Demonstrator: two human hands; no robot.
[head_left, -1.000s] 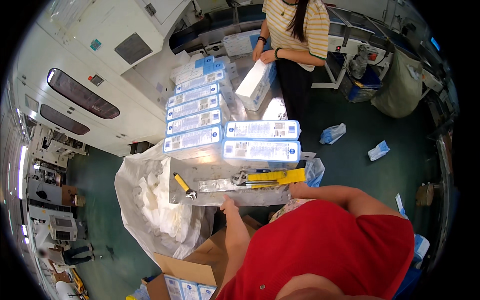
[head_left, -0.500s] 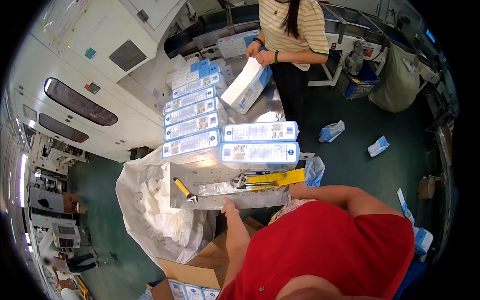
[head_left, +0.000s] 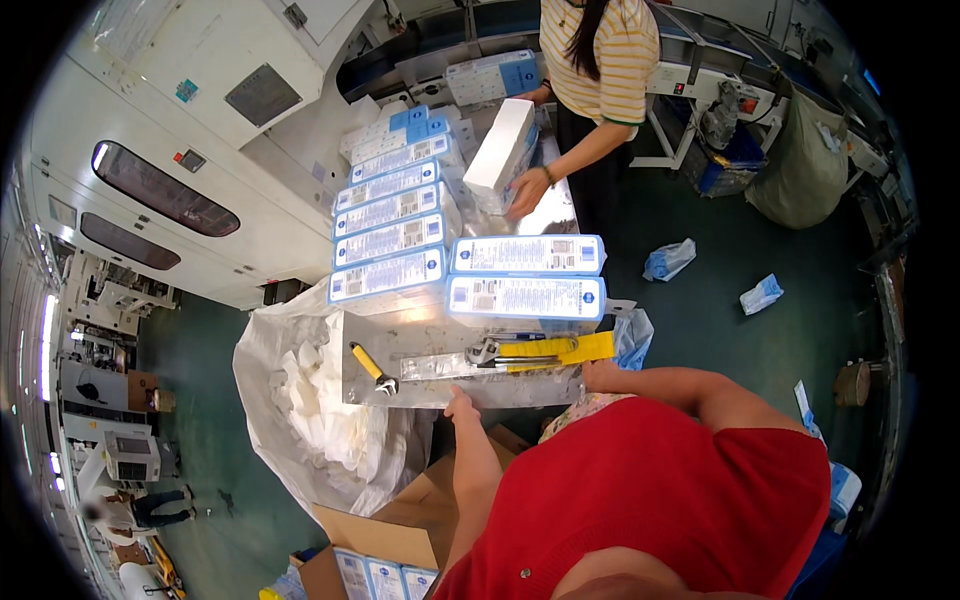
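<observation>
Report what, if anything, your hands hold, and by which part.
Nothing visibly held: left hand and right hand are at the edge of the metal table; any grip unclear.

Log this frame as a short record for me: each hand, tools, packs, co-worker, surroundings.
left hand: at the near edge of the metal table
right hand: by the table's right end, next to a yellow strip; grip unclear
tools: yellow-handled wrench on the left, another wrench farther right
packs: blue-and-white packs in rows beyond the tools
co-worker: one hand on a white-topped pack
surroundings: big white bag left of the table; open carton holding packs
</observation>
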